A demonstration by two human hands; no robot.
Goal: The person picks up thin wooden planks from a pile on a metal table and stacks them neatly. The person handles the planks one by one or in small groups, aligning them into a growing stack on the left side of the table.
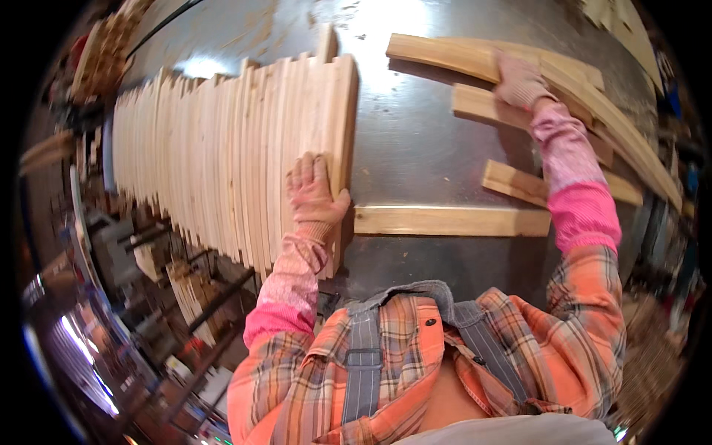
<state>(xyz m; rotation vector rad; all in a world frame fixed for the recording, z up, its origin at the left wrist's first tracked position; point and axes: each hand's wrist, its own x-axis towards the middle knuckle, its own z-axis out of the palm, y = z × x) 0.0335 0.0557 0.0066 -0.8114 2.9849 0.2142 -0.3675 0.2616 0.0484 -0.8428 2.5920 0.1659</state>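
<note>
Bare, scuffed metal tabletop (415, 159) gleams across my feed, and on its left side stands the packed row of pale wooden slats (215, 156), edge to edge, ends uneven. Left hand (315, 194) lies on the row's right end, fingers extended and slightly apart, thumb out toward the outermost slat. That slat worries me: I see nothing propping its outer face except perhaps this hand, so a sideways shove or an early lift could tip it. Over on the right, the right hand (515, 78) is on the loose boards (437, 55); its fingertips are hidden from me, so I can't tell whether they're pinching one. Those boards overlap at angles, so dragging one could pull its neighbours askew. And watch the single board (452, 221) lying crosswise just beside the row: a careless sleeve could nudge it into those slats.
</note>
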